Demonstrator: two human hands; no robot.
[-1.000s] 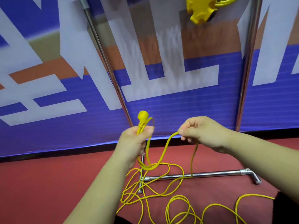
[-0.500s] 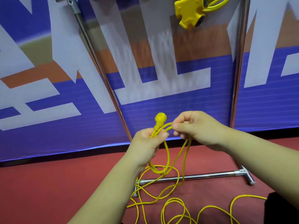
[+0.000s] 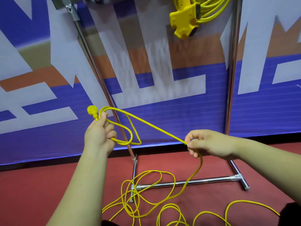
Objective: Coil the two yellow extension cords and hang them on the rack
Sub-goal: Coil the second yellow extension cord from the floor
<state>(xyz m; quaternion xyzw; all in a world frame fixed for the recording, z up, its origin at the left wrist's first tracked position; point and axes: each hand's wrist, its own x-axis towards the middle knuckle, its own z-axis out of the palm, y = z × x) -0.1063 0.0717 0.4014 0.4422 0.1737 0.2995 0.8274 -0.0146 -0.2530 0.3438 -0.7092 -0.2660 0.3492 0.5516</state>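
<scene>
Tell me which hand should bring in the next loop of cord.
Right, probably. The right hand pinches the free run of the cord, which trails to the floor slack. The left hand is occupied: its grip holds the gathered loops and the plug.

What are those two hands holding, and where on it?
One yellow cord. The left hand grips its small loops just below the plug; the right hand pinches it farther along between its fingers, the rest trailing to the floor.

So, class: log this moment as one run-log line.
left hand: holds plug, small loops | right hand: pinches cord | loose cord on floor | other cord hangs on rack
</scene>
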